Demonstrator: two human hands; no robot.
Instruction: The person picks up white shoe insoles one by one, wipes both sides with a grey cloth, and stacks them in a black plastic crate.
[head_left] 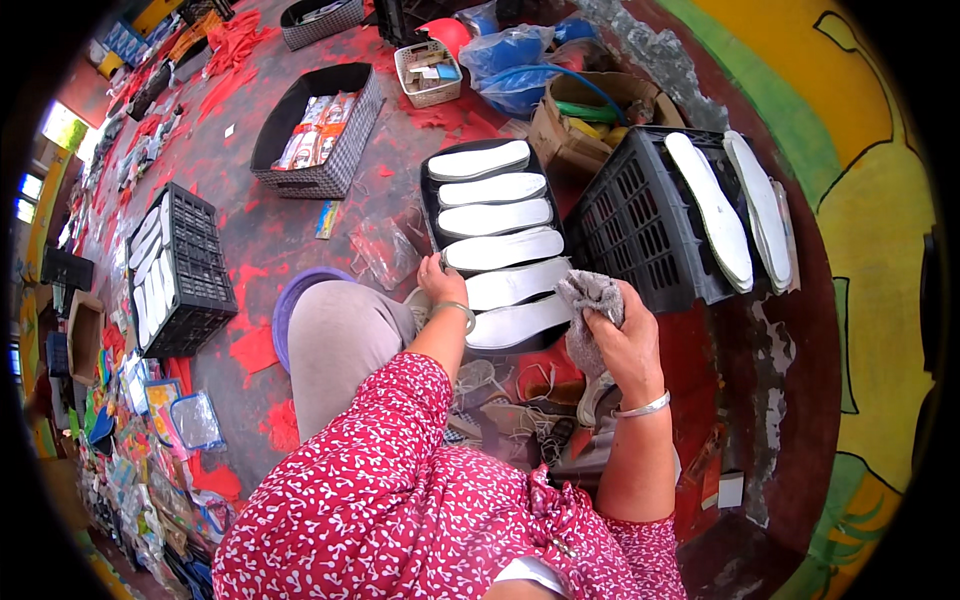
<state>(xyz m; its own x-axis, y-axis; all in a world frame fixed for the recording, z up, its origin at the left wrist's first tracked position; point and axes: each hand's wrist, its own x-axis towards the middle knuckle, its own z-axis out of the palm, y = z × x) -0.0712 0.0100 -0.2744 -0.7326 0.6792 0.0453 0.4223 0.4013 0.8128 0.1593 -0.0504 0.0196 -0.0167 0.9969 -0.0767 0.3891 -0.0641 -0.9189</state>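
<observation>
Several white shoe insoles (498,217) lie side by side, crosswise, in a black tray (429,205) in front of me. At the tray's left rim is my left hand (441,284), its fingers bent around the edge beside the ends of the lower insoles. A crumpled grey cloth (592,298) is bunched in my right hand (630,342). That hand is at the tray's lower right corner, with the cloth over or against the right ends of the nearest insoles. Its contact with them is partly hidden.
Two more insoles (712,212) rest on a dark plastic crate (640,215) at right. Another crate (190,275) of insoles stands at left. Beyond are a checked basket (345,150) of packets and a cardboard box (565,130). Shoes (500,412) lie below the tray.
</observation>
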